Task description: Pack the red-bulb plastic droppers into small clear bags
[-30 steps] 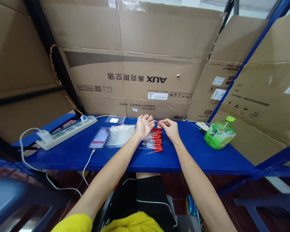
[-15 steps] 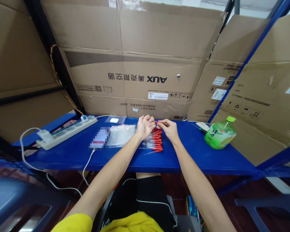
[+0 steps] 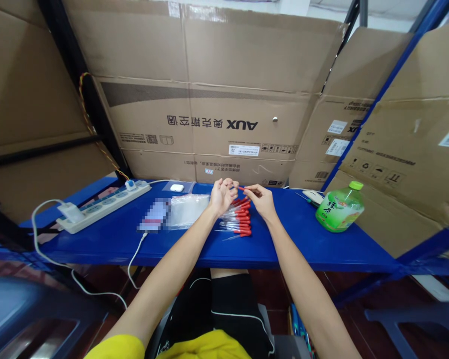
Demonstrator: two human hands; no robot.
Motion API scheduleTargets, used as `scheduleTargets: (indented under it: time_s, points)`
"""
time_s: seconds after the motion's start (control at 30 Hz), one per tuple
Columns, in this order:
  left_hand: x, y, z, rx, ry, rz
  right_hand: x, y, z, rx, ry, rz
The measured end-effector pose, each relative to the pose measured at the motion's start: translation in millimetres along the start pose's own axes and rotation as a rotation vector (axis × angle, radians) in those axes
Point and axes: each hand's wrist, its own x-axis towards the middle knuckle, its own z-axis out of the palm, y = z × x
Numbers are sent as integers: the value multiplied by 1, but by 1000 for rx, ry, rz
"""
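My right hand (image 3: 260,199) pinches the red handle of a slim screwdriver (image 3: 241,188) between thumb and fingertips. Palm up, my left hand (image 3: 223,196) curls its fingers around the thin front end of that screwdriver; the tip is hidden among them. Just below both hands, several similar red-handled screwdrivers (image 3: 243,219) lie in a row on the blue table (image 3: 284,244), handles to the right and thin shafts to the left. A stack of clear plastic bags (image 3: 189,210) lies left of my left hand, partly behind my forearm.
A phone (image 3: 154,215) on a charging cable lies beside the bags. Further left sits a white power strip (image 3: 105,205). A white earphone case (image 3: 177,188) is at the back. On the right stands a green drink bottle (image 3: 339,208). Cardboard (image 3: 213,99) walls the rear.
A little more of the red handle shows between my hands. Both hands stay in nearly the same place, and the row of screwdrivers lies as before.
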Motion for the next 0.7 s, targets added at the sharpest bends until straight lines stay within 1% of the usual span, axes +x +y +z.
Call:
scheduleTargets:
  time_s: [0.03, 0.1, 0.17, 0.2, 0.23, 0.27, 0.3, 0.33, 0.4, 0.47, 0.57, 0.7]
  points:
    - [1, 2, -2, 91, 58, 42, 1, 1, -3, -38, -3, -12]
    - [3, 7, -6, 362, 236, 180, 3, 3, -9, -144, -4, -50]
    - [2, 12, -12, 770, 407, 335, 5, 6, -15, -257, -20, -91]
    - [1, 14, -14, 1008, 447, 388, 5, 8, -17, -305, -39, -104]
    - [-1, 15, -16, 1229, 450, 418, 6, 10, -18, -345, -69, -110]
    - [-3, 15, -18, 1422, 415, 432, 6, 12, -19, -378, -104, -108]
    - [-4, 14, -19, 1572, 355, 432, 6, 13, -18, -408, -139, -104]
    - [-6, 13, -19, 1680, 280, 428, 5, 15, -17, -436, -170, -99]
    - [-8, 10, -18, 1814, 114, 405, 4, 18, -15, -479, -210, -92]
    - [-10, 7, -17, 1889, -9, 364, 3, 20, -14, -496, -218, -85]
    - [-13, 4, -15, 1966, -101, 308, 3, 20, -15, -471, -182, -93]
    - [-16, 1, -14, 2058, -153, 309, 5, 19, -18, -455, -112, -171]
